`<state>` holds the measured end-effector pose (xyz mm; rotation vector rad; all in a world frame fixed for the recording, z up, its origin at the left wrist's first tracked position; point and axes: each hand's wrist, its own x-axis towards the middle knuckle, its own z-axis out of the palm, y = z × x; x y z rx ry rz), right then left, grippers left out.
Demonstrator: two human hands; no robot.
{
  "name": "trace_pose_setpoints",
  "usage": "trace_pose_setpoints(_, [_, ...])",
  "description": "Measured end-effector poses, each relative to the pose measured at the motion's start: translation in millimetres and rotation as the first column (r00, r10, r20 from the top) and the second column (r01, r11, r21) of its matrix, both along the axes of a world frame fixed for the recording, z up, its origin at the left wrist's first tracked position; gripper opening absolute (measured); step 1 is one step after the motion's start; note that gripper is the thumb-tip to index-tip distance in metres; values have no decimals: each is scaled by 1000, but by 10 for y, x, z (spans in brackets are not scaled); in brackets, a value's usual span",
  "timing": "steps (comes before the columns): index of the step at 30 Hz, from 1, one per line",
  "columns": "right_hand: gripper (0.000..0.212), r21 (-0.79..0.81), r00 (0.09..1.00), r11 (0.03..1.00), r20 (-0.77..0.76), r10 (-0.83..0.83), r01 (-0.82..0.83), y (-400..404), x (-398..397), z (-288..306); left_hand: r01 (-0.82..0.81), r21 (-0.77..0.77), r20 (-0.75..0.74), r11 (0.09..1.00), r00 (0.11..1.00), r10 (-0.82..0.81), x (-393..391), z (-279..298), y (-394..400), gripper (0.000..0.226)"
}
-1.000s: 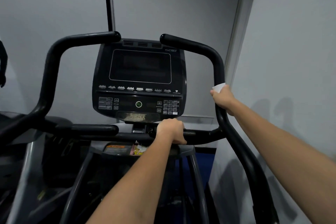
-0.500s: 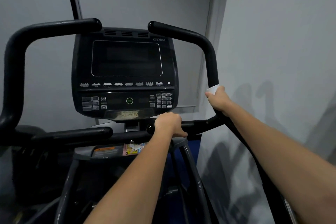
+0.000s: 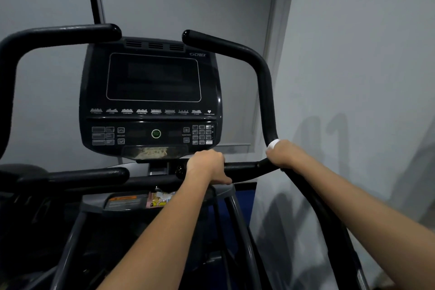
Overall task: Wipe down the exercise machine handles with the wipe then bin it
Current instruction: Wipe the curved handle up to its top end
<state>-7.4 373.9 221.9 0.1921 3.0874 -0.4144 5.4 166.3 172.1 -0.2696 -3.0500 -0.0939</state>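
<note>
Closest in, two bare forearms reach forward over the machine frame. The left hand [image 3: 207,166] has its fingers curled over the short horizontal grip bar [image 3: 242,168] under the console, just steadying. The right hand [image 3: 286,154] is wrapped round the right handle [image 3: 264,92] low down, right where it meets that crossbar, with the wipe [image 3: 273,143] clamped between fingers and tube; only a white edge pokes out on top. The handle's long axis runs up from that fist, then bends inward toward the console [image 3: 151,99], so the unwiped stretch looks to be above the hand. The wall [image 3: 353,77] sits near on the right, so elbow room is tight there. The left handle [image 3: 58,33] is well apart, farther back left. No bin in view.
</note>
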Motion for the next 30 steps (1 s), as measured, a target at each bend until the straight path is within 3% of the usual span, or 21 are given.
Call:
trace_pose_setpoints(4, [37,-244,991,964,-113,77,-103,-24,-165,99,7,-2,12,1000,1000,-7,-47,-22,-4,37])
trace_pose_setpoints(7, [21,-535,951,831,-308,-23,-154,-139,-361,178,10,8,7,1000,1000,-10,-84,-40,-11,37])
trace_pose_setpoints(8, [34,-583,926,792,-372,-61,-182,-165,-407,217,13,17,11,1000,1000,-13,-99,-50,-14,37])
trace_pose_setpoints(12, [40,-558,837,765,-546,-46,-322,-211,-485,441,31,32,29,999,999,-32,-127,-65,-21,37])
trace_pose_setpoints(18, [69,-580,952,793,-306,3,-189,33,-627,247,53,59,53,997,997,-56,-74,-20,-25,38])
trace_pose_setpoints(23, [30,-509,984,843,-131,124,-174,180,-229,-38,119,109,23,987,992,-122,11,17,-54,59])
trace_pose_setpoints(26, [25,-441,987,884,-95,127,-156,218,-113,-24,143,277,17,950,988,-153,39,163,-109,56])
trace_pose_setpoints(30, [24,-434,985,891,-155,71,-133,129,-230,12,248,239,-330,939,930,-162,-126,800,-243,26])
